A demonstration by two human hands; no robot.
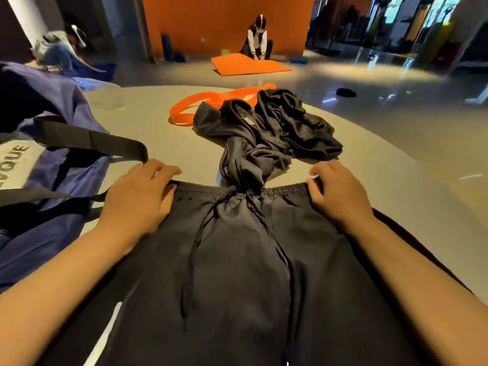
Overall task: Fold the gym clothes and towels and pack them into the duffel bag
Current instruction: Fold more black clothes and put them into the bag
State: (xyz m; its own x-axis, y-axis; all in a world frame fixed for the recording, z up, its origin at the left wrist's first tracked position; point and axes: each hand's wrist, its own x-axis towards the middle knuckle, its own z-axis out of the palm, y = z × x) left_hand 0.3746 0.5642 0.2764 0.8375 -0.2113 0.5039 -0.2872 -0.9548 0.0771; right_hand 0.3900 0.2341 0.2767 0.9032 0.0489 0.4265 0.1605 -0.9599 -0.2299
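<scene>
Black shorts (237, 260) flat, left hand (140, 196) and right hand (340, 196) pinching waistband corners, duffel bag (47, 165) beside left

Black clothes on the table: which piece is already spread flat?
The drawstring shorts nearest the camera, held at the waistband by the left hand and right hand; the pile behind lies crumpled.

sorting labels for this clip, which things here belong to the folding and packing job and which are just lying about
Job: black drawstring shorts held at the waistband by left hand and right hand; crumpled black clothes; purple duffel bag.

Lying about: orange resistance band; orange mat; dark disc on the floor.
</scene>
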